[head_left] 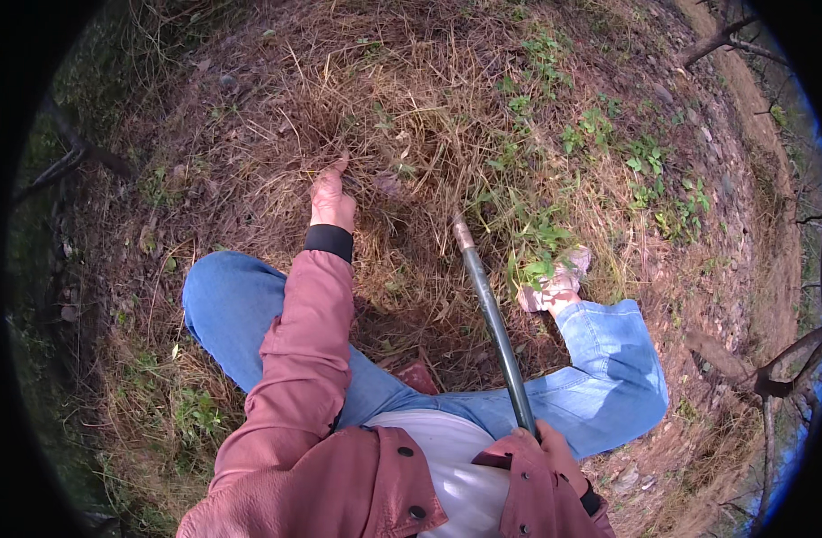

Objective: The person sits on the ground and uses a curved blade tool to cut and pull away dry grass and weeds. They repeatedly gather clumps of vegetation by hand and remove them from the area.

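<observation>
Dry grass [420, 117], dark pole [493, 316] in right hand [559, 450]

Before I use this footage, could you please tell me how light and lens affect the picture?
In the head view, sunlight and soft shadow patch the jeans; in the head view, the dark pole carries a faint sheen; the head view's left margin is dim, a black fisheye surround cuts the corners, and blue edges the right rim.

Straight dark green pole [494, 318], brownish worn tip, slanting, far end beside tangled dry grass [420, 130]
</observation>
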